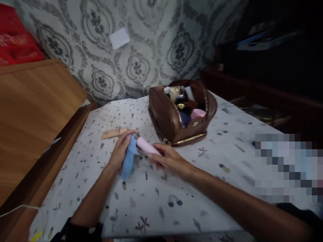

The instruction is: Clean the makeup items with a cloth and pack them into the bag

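My left hand [121, 149] is closed on a light blue cloth [128, 163] that hangs down below the fingers. In my right hand [168, 156] is a pale pink tube [147, 146] with a silvery end, tilted toward the cloth. That silvery end meets the cloth at the left fingertips; whether the cloth wraps round it I cannot tell. Just behind the left hand a flat tan packet [114, 133] lies on the table. An unzipped brown bag [164, 112] stands beyond the right hand, with several bottles, a pink round item [198, 113] and a dark blue item inside.
A white patterned cloth [161, 196] covers the table. Along its left side stands a wooden panel [37, 114], with a red bag [19, 40] above it. Patterned wallpaper [98, 25] rises behind. Dark furniture borders the right side, and a pixelated patch hides part of the right edge.
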`<state>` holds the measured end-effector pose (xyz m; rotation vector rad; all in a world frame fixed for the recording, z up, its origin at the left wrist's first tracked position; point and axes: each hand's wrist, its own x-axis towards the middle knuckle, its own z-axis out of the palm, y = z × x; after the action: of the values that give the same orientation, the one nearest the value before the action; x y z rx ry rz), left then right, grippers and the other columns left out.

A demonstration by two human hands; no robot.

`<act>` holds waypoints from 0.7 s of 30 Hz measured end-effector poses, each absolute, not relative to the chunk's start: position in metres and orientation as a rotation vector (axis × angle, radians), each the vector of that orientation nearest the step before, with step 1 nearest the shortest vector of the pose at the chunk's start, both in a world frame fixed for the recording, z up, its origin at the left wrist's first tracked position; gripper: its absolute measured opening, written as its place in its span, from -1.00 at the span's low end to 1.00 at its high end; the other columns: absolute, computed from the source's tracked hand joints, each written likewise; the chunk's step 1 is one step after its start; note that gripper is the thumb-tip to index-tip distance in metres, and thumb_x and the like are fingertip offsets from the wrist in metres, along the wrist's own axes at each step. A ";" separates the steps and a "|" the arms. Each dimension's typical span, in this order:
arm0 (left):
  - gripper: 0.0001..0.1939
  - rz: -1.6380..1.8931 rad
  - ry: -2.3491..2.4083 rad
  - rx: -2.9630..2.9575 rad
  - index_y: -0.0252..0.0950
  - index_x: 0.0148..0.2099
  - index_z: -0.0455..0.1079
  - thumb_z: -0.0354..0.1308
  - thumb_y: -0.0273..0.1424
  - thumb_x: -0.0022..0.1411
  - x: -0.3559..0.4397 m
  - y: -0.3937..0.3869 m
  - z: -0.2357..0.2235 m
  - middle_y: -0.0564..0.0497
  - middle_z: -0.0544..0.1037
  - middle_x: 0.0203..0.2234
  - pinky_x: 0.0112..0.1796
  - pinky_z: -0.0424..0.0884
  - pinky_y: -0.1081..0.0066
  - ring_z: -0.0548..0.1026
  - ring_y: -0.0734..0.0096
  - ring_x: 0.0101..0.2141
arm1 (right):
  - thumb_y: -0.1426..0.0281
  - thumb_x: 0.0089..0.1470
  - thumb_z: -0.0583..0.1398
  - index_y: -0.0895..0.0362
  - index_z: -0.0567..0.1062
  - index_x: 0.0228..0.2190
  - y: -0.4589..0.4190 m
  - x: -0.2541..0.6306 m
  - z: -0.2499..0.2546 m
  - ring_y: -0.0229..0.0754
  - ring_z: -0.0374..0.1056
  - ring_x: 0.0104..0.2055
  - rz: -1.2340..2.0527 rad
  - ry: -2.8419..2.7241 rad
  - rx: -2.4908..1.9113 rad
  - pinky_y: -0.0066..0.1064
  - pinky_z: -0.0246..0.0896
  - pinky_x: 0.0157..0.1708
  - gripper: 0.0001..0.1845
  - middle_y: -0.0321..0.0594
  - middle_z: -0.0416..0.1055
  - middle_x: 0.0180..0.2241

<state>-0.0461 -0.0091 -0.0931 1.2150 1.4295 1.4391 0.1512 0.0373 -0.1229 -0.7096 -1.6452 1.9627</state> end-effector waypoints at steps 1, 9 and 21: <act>-0.56 1.412 1.402 1.250 -0.22 0.00 0.52 0.25 -0.05 0.20 -0.047 -0.010 -0.093 0.04 0.54 -0.31 -0.43 0.37 0.56 0.41 0.51 -0.44 | 0.01 -0.07 0.31 0.21 0.44 -0.23 0.037 0.152 -0.120 -0.39 0.19 -0.61 2.027 -1.596 -0.703 -0.51 -0.06 -0.63 -0.44 -0.33 0.39 -0.50; -0.59 1.306 1.414 1.325 -0.27 -0.14 0.53 0.25 -0.03 0.18 -0.059 -0.007 -0.099 0.07 0.47 -0.47 -0.50 0.30 0.53 0.37 0.50 -0.53 | 0.00 -0.07 0.31 0.19 0.46 -0.26 0.034 0.156 -0.111 -0.36 0.22 -0.53 1.992 -1.661 -0.734 -0.49 0.03 -0.57 -0.46 -0.31 0.37 -0.48; -0.68 1.375 1.210 1.225 -0.20 -0.08 0.52 0.30 -0.16 0.17 -0.056 -0.013 -0.094 0.08 0.47 -0.36 -0.48 0.23 0.54 0.31 0.55 -0.51 | 0.13 -0.07 0.39 0.12 0.29 0.15 0.039 0.161 -0.111 -0.26 0.42 -0.40 2.119 -1.456 -0.709 -0.44 0.28 -0.40 -0.20 -0.29 0.47 -0.37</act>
<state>-0.0565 -0.0132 -0.0941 1.2247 1.2101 1.3746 0.1611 0.0394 -0.1113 -0.7091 -1.4563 2.1188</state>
